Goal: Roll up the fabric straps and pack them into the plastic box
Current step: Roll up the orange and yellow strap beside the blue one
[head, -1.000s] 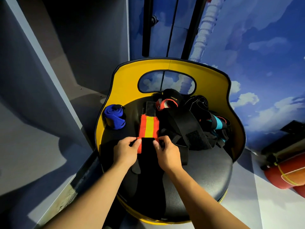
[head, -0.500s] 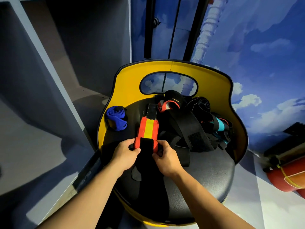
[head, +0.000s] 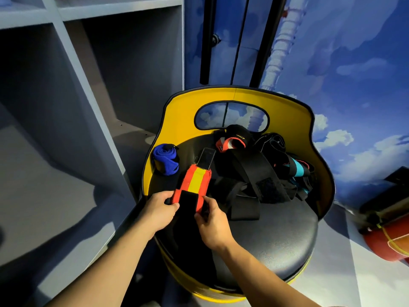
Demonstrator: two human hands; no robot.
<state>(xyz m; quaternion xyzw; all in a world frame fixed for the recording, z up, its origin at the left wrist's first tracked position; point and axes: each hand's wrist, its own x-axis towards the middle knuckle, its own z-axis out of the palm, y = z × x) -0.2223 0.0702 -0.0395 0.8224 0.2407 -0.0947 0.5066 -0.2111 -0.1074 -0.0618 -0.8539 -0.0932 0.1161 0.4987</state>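
An orange strap with a yellow stripe (head: 195, 181) lies on the black seat of a yellow-backed chair (head: 274, 235), its black tab end pointing away from me. My left hand (head: 160, 210) pinches the strap's near left edge. On the near right edge my right hand (head: 211, 220) pinches it too, over a black patch. A rolled blue strap (head: 165, 159) sits at the seat's left. A heap of black, red and teal straps (head: 259, 171) fills the seat's far right. No plastic box is in view.
Grey shelf compartments (head: 88, 85) stand to the left of the chair. A blue sky-painted wall (head: 343, 63) rises behind and to the right. A red cylinder (head: 389, 242) lies on the floor at the right edge.
Both hands have rolled the near end of the orange strap further away from me, so less of its flat length shows. The view has tilted up a little.
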